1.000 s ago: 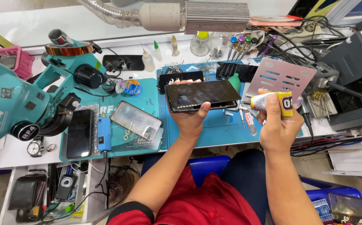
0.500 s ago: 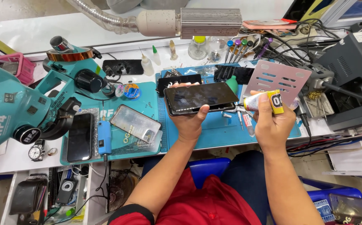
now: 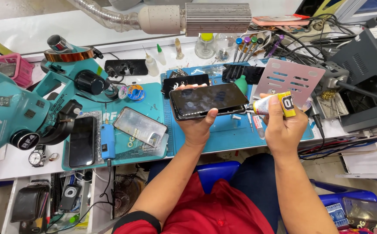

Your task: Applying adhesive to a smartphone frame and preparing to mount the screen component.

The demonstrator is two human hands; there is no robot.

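Observation:
My left hand [image 3: 198, 125] holds a black smartphone [image 3: 208, 100] flat above the blue work mat [image 3: 223, 138], screen up, thumb on its near edge. My right hand [image 3: 284, 125] grips a small white and yellow glue tube [image 3: 275, 105], with its nozzle pointing left at the phone's right edge. The two hands are close together over the mat's middle.
A teal microscope [image 3: 19, 112] stands at the left. A dark phone [image 3: 82, 141], a blue tool [image 3: 107, 141] and a glass screen panel [image 3: 140, 127] lie on the left mat. A perforated metal plate [image 3: 288, 80], screwdrivers [image 3: 251, 45], small bottles [image 3: 160, 54] and cables [image 3: 310, 39] crowd the back.
Both hands with the phone and tube have stayed nearly in place; the tube's nozzle has come slightly closer to the phone's right edge.

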